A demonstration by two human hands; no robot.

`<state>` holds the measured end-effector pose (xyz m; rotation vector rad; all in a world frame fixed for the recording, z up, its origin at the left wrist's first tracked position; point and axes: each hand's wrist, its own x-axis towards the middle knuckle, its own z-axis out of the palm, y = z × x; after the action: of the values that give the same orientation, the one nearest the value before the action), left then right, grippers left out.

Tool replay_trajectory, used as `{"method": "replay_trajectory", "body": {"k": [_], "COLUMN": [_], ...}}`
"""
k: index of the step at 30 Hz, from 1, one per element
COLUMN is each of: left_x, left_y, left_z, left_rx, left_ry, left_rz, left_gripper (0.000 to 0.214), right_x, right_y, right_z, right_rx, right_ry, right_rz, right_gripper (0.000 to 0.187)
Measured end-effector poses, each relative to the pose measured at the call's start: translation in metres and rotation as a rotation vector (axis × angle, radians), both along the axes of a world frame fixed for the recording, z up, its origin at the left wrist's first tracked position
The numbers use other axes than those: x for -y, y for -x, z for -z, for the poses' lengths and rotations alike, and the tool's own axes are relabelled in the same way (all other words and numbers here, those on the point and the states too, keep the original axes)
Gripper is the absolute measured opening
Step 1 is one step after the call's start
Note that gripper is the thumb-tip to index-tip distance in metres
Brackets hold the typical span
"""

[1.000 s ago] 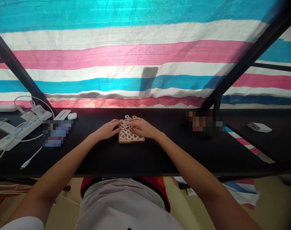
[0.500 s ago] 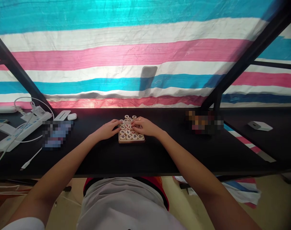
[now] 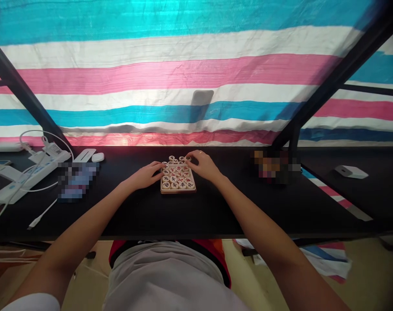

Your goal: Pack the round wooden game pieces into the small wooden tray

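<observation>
Right hand (image 3: pixel 205 166) moved to far-right corner of the square wooden tray (image 3: pixel 178 190) of round pale chess discs (image 3: pixel 177 178) mid black worktop (image 3: pixel 216 207), fingers narrow around one disc; left hand (image 3: pixel 147 175) curled loose, touching tray's left edge. Discs prob. light, hard, slick: I'd pinch rims.

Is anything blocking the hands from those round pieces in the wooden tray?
Nothing visible does. The left hand touches the tray on its left; the right hand reaches the round pieces at the far corner.

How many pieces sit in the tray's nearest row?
4 pieces, side by side along the near wall of the wooden tray: far left, centre-left, centre-right, far right. None in that row looks hidden; the left hand and right hand sit farther back.
</observation>
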<state>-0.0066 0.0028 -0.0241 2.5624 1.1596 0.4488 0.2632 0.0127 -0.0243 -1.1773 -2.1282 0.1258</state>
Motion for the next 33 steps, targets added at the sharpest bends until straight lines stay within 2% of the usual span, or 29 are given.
{"method": "replay_trajectory", "body": {"k": [5,9,14,18,23,28,33], "left_x": [0.001,0.000,0.000,0.001,0.000,0.000,0.001], "left_y": [0.000,0.000,0.000,0.000,-0.001,-0.001,-0.001], "left_z": [-0.001,-0.001,0.000,-0.001,-0.002,-0.002,-0.002], "left_rx": [-0.012,-0.010,-0.012,-0.015,-0.015,-0.009,-0.013], "left_ry": [0.008,0.007,0.008,0.014,0.007,0.010,0.013], "left_rz": [-0.008,-0.006,-0.010,-0.015,-0.016,-0.015,-0.015], "left_gripper": [0.047,0.046,0.047,0.048,0.046,0.047,0.048], "right_x": [-0.014,-0.020,-0.020,-0.018,-0.017,-0.019,-0.020], "right_y": [-0.017,-0.024,-0.021,-0.016,-0.015,-0.014,-0.012], "right_z": [0.010,0.019,0.018,0.014,0.015,0.019,0.021], "right_rx": [0.050,0.154,0.158,0.152,0.080,0.060,0.088], "right_ry": [0.113,0.263,0.329,0.326,0.347,0.298,0.266], "right_rz": [0.281,0.351,0.273,0.154,0.081,0.023,0.017], "right_gripper": [0.018,0.015,0.015,0.006,0.013,0.024,0.022]}}
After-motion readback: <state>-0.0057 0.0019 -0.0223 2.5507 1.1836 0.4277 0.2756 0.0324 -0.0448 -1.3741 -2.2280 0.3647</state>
